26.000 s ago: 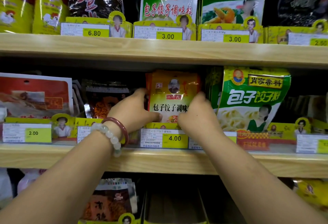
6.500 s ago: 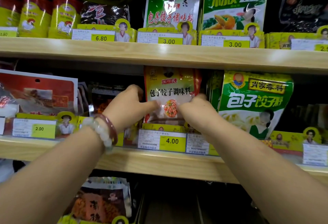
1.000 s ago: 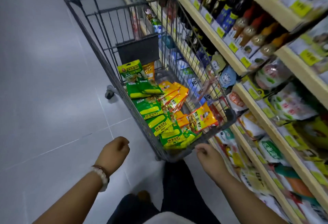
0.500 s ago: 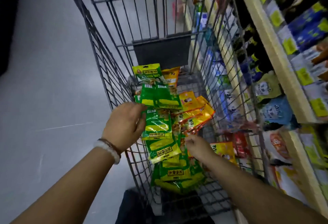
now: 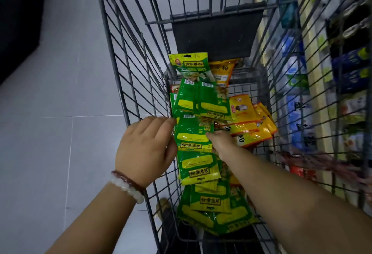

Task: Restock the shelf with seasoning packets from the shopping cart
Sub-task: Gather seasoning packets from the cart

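Currently the shopping cart [image 5: 128,84] is a grey wire basket seen from above, with a dark flat panel [image 5: 217,32] at its far end. Inside: a loose pile of seasoning packets. Green packets [image 5: 199,165] run in an overlapping row down the left-centre of the basket, from the far end to the near edge; most lie back-side up, barcodes showing. Orange packets [image 5: 251,125] are fanned out on the right of the pile, and one more orange packet [image 5: 221,70] leans against the far end behind an upright green packet [image 5: 191,64].

Left hand [image 5: 145,147]: above the cart's left wall, fingers bent, tips touching the left edge of a green packet mid-row. Cannot tell whether it actually pinches that packet. Two bead bracelets [image 5: 128,185] on that wrist, one white, one dark red.

Right hand [image 5: 221,143]: reaches into the basket from the near right, lies over the seam between green and orange rows, one fingertip on the right edge of the same mid-row green packet. Rest of the fingers are hidden under the hand; grip not readable.

Surroundings: shelf [image 5: 318,92] of blurred store goods runs just beside the cart's right wall, seen through the wires. Pale tiled floor [image 5: 60,113] on the left. Cart walls stand between both forearms and the pile's outer edges.
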